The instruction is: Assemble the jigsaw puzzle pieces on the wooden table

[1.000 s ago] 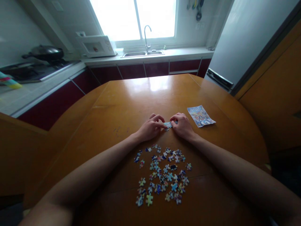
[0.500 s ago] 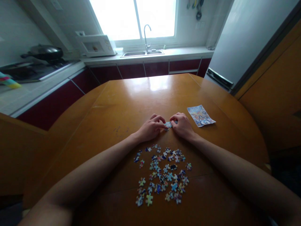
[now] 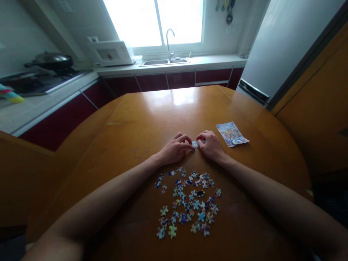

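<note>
A small joined strip of light blue jigsaw pieces (image 3: 195, 144) lies flat on the wooden table between my hands. My left hand (image 3: 176, 148) is curled at its left end, thumb and fingertips closed on a puzzle piece at the strip's lower left corner, mostly covered by the fingers. On the other end rests my right hand (image 3: 211, 145), its fingers bent and pressed against the strip, hiding that part. Nearer to me, between my forearms, many loose jigsaw pieces (image 3: 196, 204) are spread in a rough cluster.
Right of my right hand lies a printed picture sheet (image 3: 232, 134). The round-ended wooden table (image 3: 152, 119) stretches away toward the counter with a sink (image 3: 154, 62). A microwave (image 3: 111, 53) and a lidded pan (image 3: 52, 60) are at the left, a fridge (image 3: 282, 47) at the right.
Hardly anything differs. My left thumb and fingertips have shifted very slightly at the strip's lower left corner; my right hand stays in place.
</note>
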The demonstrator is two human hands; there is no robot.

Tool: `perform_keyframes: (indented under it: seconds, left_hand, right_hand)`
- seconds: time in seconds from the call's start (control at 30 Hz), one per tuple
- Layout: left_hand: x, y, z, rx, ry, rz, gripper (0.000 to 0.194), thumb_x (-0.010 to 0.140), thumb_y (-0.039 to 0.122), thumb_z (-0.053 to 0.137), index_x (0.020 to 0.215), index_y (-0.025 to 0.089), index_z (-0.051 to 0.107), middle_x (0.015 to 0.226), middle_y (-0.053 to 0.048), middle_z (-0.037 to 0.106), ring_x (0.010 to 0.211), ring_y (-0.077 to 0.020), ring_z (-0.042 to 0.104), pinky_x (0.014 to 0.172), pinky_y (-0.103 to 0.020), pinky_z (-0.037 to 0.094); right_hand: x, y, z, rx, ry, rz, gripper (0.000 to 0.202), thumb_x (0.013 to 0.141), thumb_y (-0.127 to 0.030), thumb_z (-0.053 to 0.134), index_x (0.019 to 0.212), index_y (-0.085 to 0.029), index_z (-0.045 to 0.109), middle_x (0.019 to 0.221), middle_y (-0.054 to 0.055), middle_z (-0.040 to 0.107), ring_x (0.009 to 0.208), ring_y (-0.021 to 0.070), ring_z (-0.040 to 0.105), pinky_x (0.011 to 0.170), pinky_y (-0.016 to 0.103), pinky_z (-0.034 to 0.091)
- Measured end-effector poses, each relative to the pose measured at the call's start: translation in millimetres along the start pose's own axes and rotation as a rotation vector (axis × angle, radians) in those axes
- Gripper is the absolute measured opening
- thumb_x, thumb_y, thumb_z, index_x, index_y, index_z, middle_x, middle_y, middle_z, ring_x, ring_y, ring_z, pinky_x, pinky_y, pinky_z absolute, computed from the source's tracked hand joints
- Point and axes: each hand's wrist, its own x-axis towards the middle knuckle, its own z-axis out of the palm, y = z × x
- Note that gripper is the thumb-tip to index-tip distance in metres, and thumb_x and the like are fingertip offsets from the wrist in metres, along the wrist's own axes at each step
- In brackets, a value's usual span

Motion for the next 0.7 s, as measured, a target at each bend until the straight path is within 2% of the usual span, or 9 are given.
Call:
perform_keyframes:
  seconds: [0.13,0.27,0.7]
  left_hand:
    - [1.1,1.1,-0.2,-0.015,0.021,-0.011,0.057,0.074,-0.006,0.049,0.116,0.024,0.071,0.112,-0.005,0.064,0.107,-0.0219,0.051,0.099,-0.039,0.049]
    - [0.9,0.7,0.3,-0.014,0.016,-0.012,0.05,0.079,-0.005,0.049,0.107,0.027,0.075,0.11,-0.004,0.065,0.104,-0.0217,0.051,0.097,-0.039,0.049]
    - [1.4,-0.7,1.0,-0.038,0.007,-0.061,0.041,0.085,0.0,0.053,0.104,0.028,0.076,0.111,-0.004,0.064,0.106,-0.0216,0.05,0.098,-0.04,0.047]
  right_hand:
    - [-0.2,-0.1,-0.5,0.0,-0.001,-0.001,0.015,0.086,-0.018,0.059,0.085,-0.02,0.074,0.093,0.007,0.069,0.099,0.0234,0.058,0.094,0.037,0.044]
    - [0.0,0.1,-0.9,0.0,-0.014,-0.002,0.015,0.086,-0.017,0.058,0.085,-0.02,0.073,0.094,0.007,0.069,0.1,0.0236,0.058,0.094,0.037,0.044]
    - [-0.1,0.5,-0.2,0.003,-0.006,-0.011,0.015,0.086,-0.016,0.058,0.087,-0.02,0.072,0.096,0.007,0.07,0.1,0.0233,0.058,0.094,0.037,0.044]
